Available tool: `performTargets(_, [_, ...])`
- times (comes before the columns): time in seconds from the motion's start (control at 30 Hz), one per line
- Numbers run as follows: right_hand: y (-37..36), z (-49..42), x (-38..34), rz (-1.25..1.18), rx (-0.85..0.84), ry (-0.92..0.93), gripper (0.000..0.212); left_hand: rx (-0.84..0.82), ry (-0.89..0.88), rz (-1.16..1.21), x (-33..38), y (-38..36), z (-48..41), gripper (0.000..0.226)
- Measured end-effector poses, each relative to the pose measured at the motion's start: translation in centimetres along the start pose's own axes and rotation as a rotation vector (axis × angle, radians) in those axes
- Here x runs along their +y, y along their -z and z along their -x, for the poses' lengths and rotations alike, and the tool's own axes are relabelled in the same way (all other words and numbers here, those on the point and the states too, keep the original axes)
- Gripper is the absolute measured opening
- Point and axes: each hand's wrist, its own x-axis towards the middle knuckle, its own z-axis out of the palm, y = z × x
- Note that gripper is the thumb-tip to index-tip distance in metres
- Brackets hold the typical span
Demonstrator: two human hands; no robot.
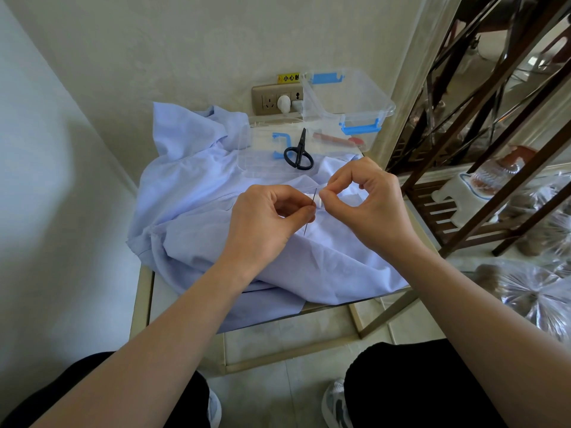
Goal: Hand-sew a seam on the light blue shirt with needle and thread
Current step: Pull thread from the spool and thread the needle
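Note:
The light blue shirt [197,193] lies rumpled over a small glass-topped table. My left hand [265,217] pinches a thin needle [310,213] between thumb and forefinger, held nearly upright with its tip pointing down at the cloth. My right hand [364,199] has its thumb and forefinger pinched together right beside the needle's upper end; the thread itself is too fine to make out. A small white thing, perhaps a thread spool [319,200], shows between the two hands.
Black scissors [298,154] lie on a clear lid behind the shirt. A clear plastic box with blue clips [346,103] stands at the back right by a wall socket [275,100]. A dark wooden shelf [482,180] stands close on the right.

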Motion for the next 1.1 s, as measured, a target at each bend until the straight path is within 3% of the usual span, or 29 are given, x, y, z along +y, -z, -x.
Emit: performTargets(1.1, [0.2,-0.03,0.17,0.005,-0.011,0.023,0.01,-0.001,0.002,0.0,-0.08,-0.23,-0.01,0.004])
